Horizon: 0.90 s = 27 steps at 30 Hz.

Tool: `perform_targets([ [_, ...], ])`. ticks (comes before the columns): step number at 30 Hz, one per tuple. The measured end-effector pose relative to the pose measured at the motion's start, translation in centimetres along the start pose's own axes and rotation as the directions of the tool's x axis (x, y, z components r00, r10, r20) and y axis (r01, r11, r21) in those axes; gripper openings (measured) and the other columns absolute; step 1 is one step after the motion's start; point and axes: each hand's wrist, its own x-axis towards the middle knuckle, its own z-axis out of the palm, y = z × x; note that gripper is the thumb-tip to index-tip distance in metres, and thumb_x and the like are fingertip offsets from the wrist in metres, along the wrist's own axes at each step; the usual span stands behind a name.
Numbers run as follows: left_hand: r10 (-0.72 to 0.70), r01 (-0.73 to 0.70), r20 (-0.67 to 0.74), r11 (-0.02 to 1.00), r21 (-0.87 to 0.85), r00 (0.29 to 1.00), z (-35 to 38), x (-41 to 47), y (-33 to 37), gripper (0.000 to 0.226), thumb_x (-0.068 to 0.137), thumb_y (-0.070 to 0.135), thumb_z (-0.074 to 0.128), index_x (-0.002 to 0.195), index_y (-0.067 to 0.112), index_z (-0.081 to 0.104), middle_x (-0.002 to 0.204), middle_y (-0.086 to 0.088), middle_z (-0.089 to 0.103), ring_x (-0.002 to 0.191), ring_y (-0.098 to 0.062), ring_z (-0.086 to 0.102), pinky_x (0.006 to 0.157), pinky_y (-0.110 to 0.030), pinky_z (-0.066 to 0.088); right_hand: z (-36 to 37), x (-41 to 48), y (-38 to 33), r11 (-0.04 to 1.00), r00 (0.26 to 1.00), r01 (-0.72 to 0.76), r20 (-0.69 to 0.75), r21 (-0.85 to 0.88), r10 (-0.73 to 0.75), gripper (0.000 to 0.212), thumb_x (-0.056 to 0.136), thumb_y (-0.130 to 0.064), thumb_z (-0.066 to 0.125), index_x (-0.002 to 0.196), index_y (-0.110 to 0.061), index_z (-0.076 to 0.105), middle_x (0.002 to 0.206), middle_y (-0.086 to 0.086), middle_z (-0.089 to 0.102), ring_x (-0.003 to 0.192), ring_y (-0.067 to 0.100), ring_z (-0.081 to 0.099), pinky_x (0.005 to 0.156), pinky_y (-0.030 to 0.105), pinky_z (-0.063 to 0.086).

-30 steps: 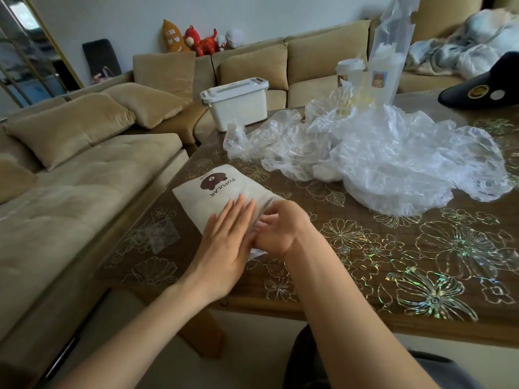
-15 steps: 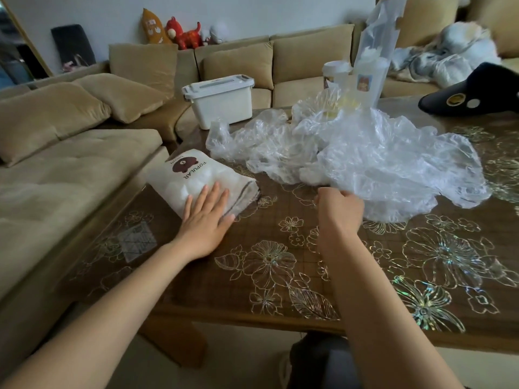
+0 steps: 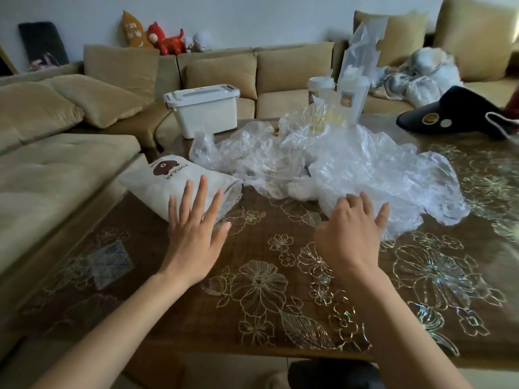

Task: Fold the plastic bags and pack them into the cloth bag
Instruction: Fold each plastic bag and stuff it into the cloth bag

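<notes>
The left hand (image 3: 193,234) presses flat, fingers straight, on the cloth bag (image 3: 168,182) near the surface's (image 3: 266,279) left edge. The right hand (image 3: 351,228) touches the crumpled plastic bags (image 3: 379,169), heaped just beside, with relaxed, released fingers.

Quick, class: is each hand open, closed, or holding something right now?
Left hand: open, resting flat on the cloth bag.
Right hand: open, touching the plastic bags, no grip seen.
</notes>
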Motion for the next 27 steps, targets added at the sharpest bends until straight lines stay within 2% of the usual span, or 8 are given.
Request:
perform_targets([
  [4,-0.100,0.094,0.009,0.890,-0.447,0.995,-1.7,-1.2,4.9,0.049,0.094,0.046,0.036,0.141,0.029,0.033,0.154,0.012,0.014,0.143,0.000,0.004,0.115,-0.019,0.004,-1.7,-0.3,0.0,0.987,0.987,0.125,-0.110,0.104,-0.114,0.037,0.089,-0.007,0.045,0.125,-0.007,0.055,0.131,0.010,0.053,0.124,0.026,0.045,0.110,0.039,0.025],
  [7,-0.310,0.376,0.244,0.500,-0.780,0.919,-2.7,-1.9,7.4,0.043,0.092,0.053,0.042,0.132,0.035,0.041,0.144,0.014,0.038,0.131,0.003,0.035,0.108,-0.017,0.027,-2.5,-1.8,-0.9,0.883,0.958,0.279,-0.052,0.378,-0.281,0.025,0.091,-0.005,0.051,0.108,-0.013,0.067,0.110,0.004,0.066,0.097,0.017,0.060,0.080,0.022,0.042],
  [9,-0.343,0.490,0.408,0.202,-0.848,0.846,-3.1,-1.9,8.4,0.051,0.088,0.057,0.039,0.129,0.028,0.047,0.133,0.006,0.054,0.115,-0.001,0.054,0.097,-0.021,0.041,-2.5,-3.3,-1.3,0.832,0.894,0.379,0.071,0.406,-0.442,0.023,0.092,-0.006,0.053,0.105,-0.016,0.069,0.108,0.001,0.068,0.097,0.015,0.062,0.085,0.026,0.049],
  [12,-0.351,0.533,0.503,-0.012,-0.846,0.790,-2.8,-1.9,7.2,0.050,0.080,0.056,0.044,0.118,0.026,0.056,0.119,0.002,0.065,0.108,-0.008,0.062,0.095,-0.025,0.045,-1.6,-5.3,-2.1,0.792,0.750,0.481,0.291,0.376,-0.594,0.026,0.093,-0.010,0.051,0.112,-0.019,0.066,0.114,0.003,0.066,0.106,0.019,0.059,0.092,0.033,0.048],
  [16,-0.498,0.605,0.512,0.031,-0.796,0.700,-1.8,-2.4,5.7,0.026,0.095,0.018,0.053,0.120,0.023,0.059,0.126,-0.006,0.061,0.117,-0.020,0.057,0.106,-0.046,0.039,-1.7,-6.3,-2.0,0.765,0.676,0.437,0.389,0.473,-0.626,0.023,0.092,-0.019,0.056,0.112,-0.017,0.068,0.114,0.002,0.066,0.098,0.013,0.059,0.078,0.016,0.047],
  [21,-0.585,0.588,0.401,0.166,-0.792,0.705,-1.8,-2.8,6.6,0.030,0.098,0.011,0.045,0.124,0.014,0.058,0.119,-0.006,0.064,0.111,-0.020,0.060,0.100,-0.042,0.045,-2.1,-4.7,-1.2,0.796,0.786,0.273,0.352,0.541,-0.509,0.021,0.090,-0.011,0.058,0.106,-0.012,0.071,0.108,0.001,0.069,0.085,0.008,0.062,0.068,0.008,0.046],
  [25,-0.699,0.571,0.402,0.012,-0.821,0.592,-1.9,-2.8,6.5,0.028,0.099,0.009,0.043,0.119,0.017,0.060,0.115,-0.009,0.065,0.106,-0.024,0.062,0.096,-0.042,0.048,-2.7,-3.9,-0.2,0.743,0.850,0.105,0.328,0.661,-0.412,0.013,0.085,-0.001,0.064,0.093,-0.009,0.071,0.086,0.004,0.070,0.073,0.014,0.066,0.074,0.026,0.056],
  [27,-0.723,0.555,0.404,-0.034,-0.831,0.561,-1.8,-2.8,6.3,0.026,0.098,0.008,0.043,0.109,0.022,0.062,0.111,-0.011,0.065,0.103,-0.025,0.062,0.096,-0.042,0.048,-3.9,-3.7,0.2,0.618,0.875,-0.013,0.308,0.786,-0.374,0.012,0.086,0.003,0.061,0.088,-0.008,0.065,0.081,0.007,0.067,0.066,0.014,0.064,0.070,0.029,0.056],
])
